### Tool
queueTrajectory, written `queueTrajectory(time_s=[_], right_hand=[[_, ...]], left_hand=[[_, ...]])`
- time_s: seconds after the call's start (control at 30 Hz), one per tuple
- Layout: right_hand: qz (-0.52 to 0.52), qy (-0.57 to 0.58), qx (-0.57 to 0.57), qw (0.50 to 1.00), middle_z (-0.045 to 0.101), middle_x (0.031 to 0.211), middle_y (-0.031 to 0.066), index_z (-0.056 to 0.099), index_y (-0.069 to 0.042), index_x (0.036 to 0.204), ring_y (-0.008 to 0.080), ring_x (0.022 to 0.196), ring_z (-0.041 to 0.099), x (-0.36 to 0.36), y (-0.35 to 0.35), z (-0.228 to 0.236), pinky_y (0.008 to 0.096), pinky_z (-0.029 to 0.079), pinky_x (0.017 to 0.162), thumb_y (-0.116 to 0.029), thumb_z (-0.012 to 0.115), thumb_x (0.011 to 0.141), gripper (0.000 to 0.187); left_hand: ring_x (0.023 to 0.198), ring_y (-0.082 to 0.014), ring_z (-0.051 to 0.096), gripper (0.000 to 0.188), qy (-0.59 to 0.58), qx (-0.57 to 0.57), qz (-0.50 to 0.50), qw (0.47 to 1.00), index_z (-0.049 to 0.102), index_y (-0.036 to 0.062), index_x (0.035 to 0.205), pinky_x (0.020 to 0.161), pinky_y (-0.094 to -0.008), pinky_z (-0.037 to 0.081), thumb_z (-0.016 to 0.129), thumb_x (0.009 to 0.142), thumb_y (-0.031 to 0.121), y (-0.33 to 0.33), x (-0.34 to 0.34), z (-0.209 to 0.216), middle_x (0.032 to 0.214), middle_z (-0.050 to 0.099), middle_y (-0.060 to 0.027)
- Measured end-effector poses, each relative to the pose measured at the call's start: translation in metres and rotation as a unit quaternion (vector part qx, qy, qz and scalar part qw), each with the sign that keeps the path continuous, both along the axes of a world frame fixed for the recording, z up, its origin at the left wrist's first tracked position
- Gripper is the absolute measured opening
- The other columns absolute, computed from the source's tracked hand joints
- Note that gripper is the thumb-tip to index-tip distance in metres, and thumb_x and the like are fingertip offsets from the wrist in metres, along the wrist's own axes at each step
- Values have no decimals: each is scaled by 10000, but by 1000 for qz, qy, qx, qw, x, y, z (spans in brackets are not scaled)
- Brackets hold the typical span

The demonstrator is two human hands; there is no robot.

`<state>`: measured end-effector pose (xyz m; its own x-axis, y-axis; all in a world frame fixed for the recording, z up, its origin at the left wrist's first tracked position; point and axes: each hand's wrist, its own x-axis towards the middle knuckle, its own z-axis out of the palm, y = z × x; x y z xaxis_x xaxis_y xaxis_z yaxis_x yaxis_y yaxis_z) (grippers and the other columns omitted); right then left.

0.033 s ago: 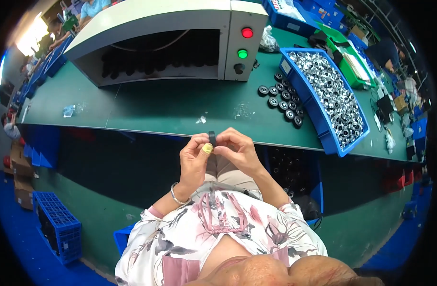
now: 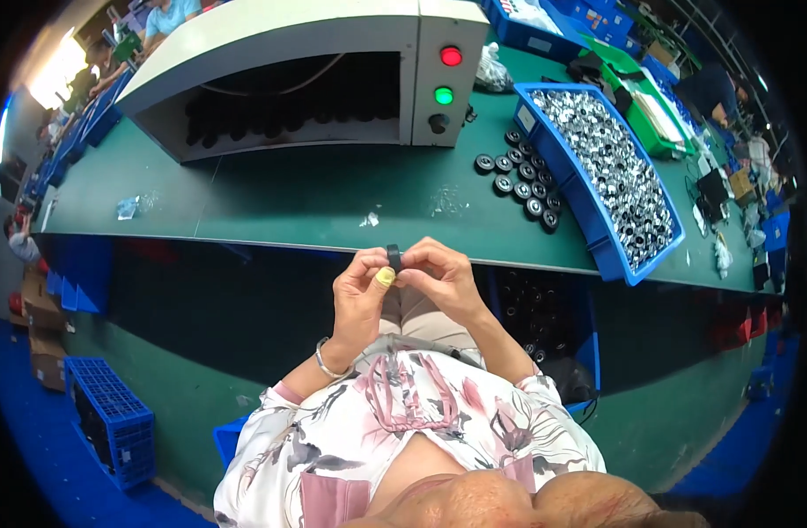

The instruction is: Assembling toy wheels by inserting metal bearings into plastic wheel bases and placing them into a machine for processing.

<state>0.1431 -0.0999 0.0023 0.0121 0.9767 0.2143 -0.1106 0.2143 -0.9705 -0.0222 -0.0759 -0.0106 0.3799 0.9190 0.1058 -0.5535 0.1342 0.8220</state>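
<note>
Just off the bench's front edge, both my hands hold a small black wheel [image 2: 394, 256], seen edge-on. My left hand [image 2: 360, 295] grips it from the left between thumb and fingers, and a yellow wrapping [image 2: 385, 275] covers the thumb's tip. From the other side, my right hand [image 2: 439, 277] pinches the wheel, thumb bent towards it. Whatever sits on the wheel's faces is hidden by my fingers. Similar black wheels [image 2: 521, 181] with shiny centres lie grouped on the green bench [image 2: 306, 207], beside a blue bin [image 2: 622, 264] full of small silvery metal parts [image 2: 610, 176].
A white machine housing [image 2: 271, 40] with red and green lights stands at the back, dark round parts inside its opening. Below the bench's edge, by my right arm, is a blue crate [image 2: 594, 348] with black parts. A blue mesh crate [image 2: 113, 414] stands at lower left.
</note>
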Motion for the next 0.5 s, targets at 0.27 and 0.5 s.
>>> queueTrajectory(time_s=[0.27, 0.5], right_hand=[[31, -97, -27, 994, 540, 823, 12, 579, 4, 826, 88, 769, 498, 22, -30, -21, 237, 396, 679, -31, 720, 850, 147], [61, 4, -85, 995, 548, 896, 11, 609, 21, 892, 76, 837, 534, 11, -44, -44, 232, 441, 749, -22, 693, 892, 94]], left_hand=[[869, -70, 543, 115, 206, 114, -75, 969, 646, -19, 1012, 730, -192, 440, 671, 931, 59, -9, -17, 3, 1046, 558, -30], [743, -79, 610, 172, 205, -50, -113, 971, 651, -54, 1087, 667, -219, 489, 642, 950, 50, -24, -21, -29, 1044, 636, -52]])
